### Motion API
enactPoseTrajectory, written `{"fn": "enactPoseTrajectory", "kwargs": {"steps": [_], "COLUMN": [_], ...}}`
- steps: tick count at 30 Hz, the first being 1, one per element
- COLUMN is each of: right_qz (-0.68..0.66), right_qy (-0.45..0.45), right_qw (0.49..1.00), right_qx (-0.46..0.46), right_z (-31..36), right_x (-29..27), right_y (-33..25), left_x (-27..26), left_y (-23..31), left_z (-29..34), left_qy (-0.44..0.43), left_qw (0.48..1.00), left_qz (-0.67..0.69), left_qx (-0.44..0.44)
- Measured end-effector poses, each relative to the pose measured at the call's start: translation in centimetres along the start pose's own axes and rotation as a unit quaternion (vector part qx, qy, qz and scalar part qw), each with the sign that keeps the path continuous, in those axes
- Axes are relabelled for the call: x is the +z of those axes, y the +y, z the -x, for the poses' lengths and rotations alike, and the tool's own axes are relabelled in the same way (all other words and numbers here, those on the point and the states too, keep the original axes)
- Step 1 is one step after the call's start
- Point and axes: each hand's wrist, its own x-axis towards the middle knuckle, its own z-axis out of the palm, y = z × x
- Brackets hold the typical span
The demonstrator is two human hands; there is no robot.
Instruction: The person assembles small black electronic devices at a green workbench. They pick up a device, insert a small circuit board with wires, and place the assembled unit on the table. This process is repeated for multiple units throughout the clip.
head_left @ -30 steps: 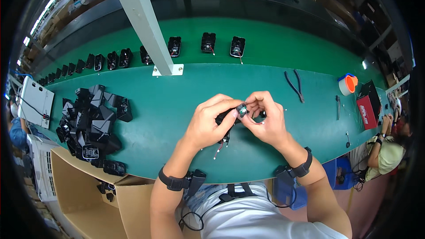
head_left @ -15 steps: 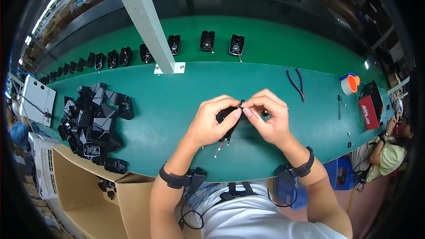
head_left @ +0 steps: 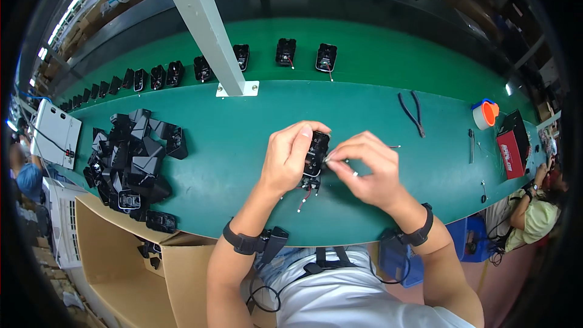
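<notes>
So the left hand (head_left: 285,159) has a black housing (head_left: 319,146) clamped between thumb and fingers, thumb lying along its left side. The housing is up over the table (head_left: 237,164), open side facing the camera, lying just to the right of that palm and between the two hands. The right hand (head_left: 375,170) is right up against the other side, thumb and forefinger pinched together by the housing's right edge, with a small pale bit (head_left: 327,160) at the tips. Way too small to tell what that is, and I can't tell if the fingers actually touch the housing.

Just below the housing there's a dark wired part (head_left: 311,182) with a red wire (head_left: 305,198) trailing off toward the person; can't tell whether the two are joined.

Rest of the table: a big heap of black housings (head_left: 146,164) well off to the left, pliers (head_left: 420,124) past the right hand, and a red box (head_left: 507,153) further right. Along the far side, a row of black units (head_left: 286,52) runs along a green strip (head_left: 395,54), a few with red wires hanging out.
</notes>
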Motion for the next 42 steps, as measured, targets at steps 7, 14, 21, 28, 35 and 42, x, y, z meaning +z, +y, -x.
{"fn": "enactPoseTrajectory", "kwargs": {"steps": [7,14,21,28,35,42], "right_qz": [-0.023,-0.007,0.011,0.047,0.046,-0.077], "right_qy": [-0.004,0.036,-0.037,-0.052,-0.064,-0.005], "right_qw": [0.998,0.996,0.999,0.997,0.997,0.986], "right_qx": [0.055,0.078,0.007,-0.029,0.004,0.146], "right_z": [0.6,-0.1,-0.7,-0.7,-0.3,0.7], "right_x": [1.1,-1.1,-1.9,-2.4,-2.1,-0.6], "right_y": [0.1,0.8,1.0,0.6,1.2,1.8], "left_x": [0.0,0.2,0.0,-0.2,-0.3,-0.2], "left_y": [0.1,1.8,0.7,1.2,1.8,1.0], "left_z": [-0.3,0.2,-0.4,-0.3,-0.4,-0.5], "left_qy": [-0.042,-0.13,-0.138,-0.135,-0.113,-0.094], "left_qw": [0.982,0.961,0.989,0.99,0.985,0.994], "left_qz": [0.16,0.223,0.051,0.035,-0.131,-0.037], "left_qx": [-0.088,-0.096,0.002,-0.01,0.019,0.037]}}
